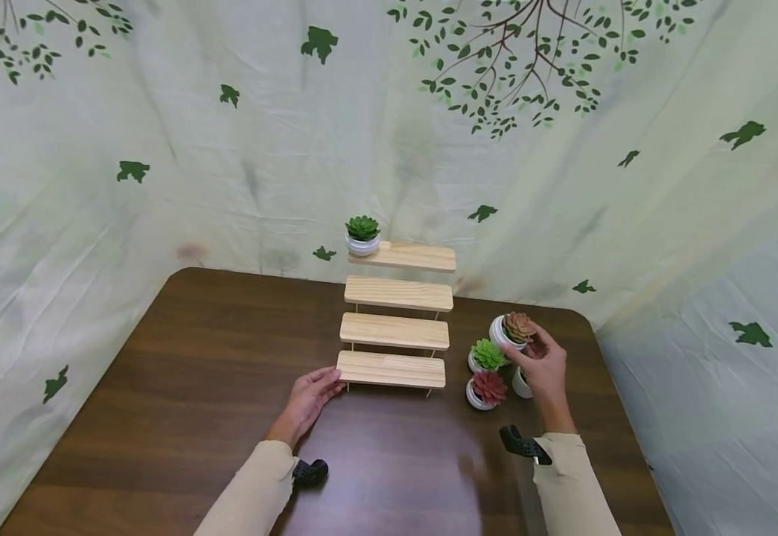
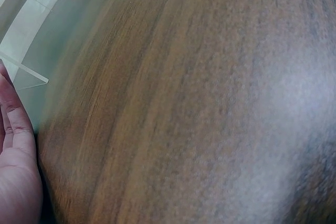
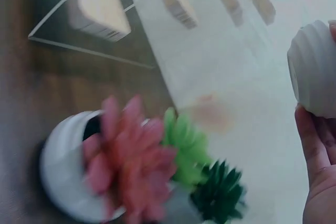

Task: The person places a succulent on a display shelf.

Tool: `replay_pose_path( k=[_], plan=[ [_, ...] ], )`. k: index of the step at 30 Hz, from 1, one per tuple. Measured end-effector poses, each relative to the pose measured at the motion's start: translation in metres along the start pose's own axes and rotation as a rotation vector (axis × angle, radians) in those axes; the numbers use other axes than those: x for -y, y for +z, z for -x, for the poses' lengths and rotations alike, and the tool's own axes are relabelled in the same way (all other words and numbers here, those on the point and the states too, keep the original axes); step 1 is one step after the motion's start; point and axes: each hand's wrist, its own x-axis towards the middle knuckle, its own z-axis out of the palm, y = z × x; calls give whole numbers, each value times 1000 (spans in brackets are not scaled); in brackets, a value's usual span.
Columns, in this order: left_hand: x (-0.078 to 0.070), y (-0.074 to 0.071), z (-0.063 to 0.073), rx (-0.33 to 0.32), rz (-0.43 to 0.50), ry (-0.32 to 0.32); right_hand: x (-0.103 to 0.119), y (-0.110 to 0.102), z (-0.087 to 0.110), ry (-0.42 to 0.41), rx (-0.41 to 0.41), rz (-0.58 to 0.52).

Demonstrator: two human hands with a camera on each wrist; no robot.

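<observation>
My right hand (image 1: 544,368) grips a white ribbed pot with a brownish-pink succulent (image 1: 519,327), raised above the other pots. In the right wrist view only this pot's white side (image 3: 313,72) shows, fingers against it. Below and beside it stand potted succulents: a light green one (image 1: 488,354), a red one (image 1: 488,388) and a dark green one (image 3: 218,192). My left hand (image 1: 311,402) holds the left end of the lowest board of a tiered wooden shelf (image 1: 391,369). In the left wrist view that hand is partly cut off, and the board is out of sight.
A green potted succulent (image 1: 362,235) sits at the left end of the top board (image 1: 415,257). Clear supports carry the boards. The dark wooden table (image 1: 194,387) ends at a leaf-printed cloth backdrop (image 1: 261,186).
</observation>
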Motion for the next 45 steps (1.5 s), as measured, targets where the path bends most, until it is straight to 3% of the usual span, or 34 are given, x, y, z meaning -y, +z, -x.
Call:
replay_pose_path(
  k=[8,22,33,40,42,45],
  plan=[
    [0,-1,-2,11,11,-3,21,28,-39,-58,113,-18],
    [-4,-1,-4,-12,-30,-3,52,86,-90,-110,225,16],
    [-4,-4,-6,-2,0,10,65,133,-105,-120,321,-26],
    [-3,-5,-4,-4,-22,17,74,160,-109,-56,346,25],
    [0,-6,-3,25,-28,48,76,165,-110,-35,350,38],
    [5,-8,0,122,-13,121,75,172,-111,-15,347,35]
  ],
)
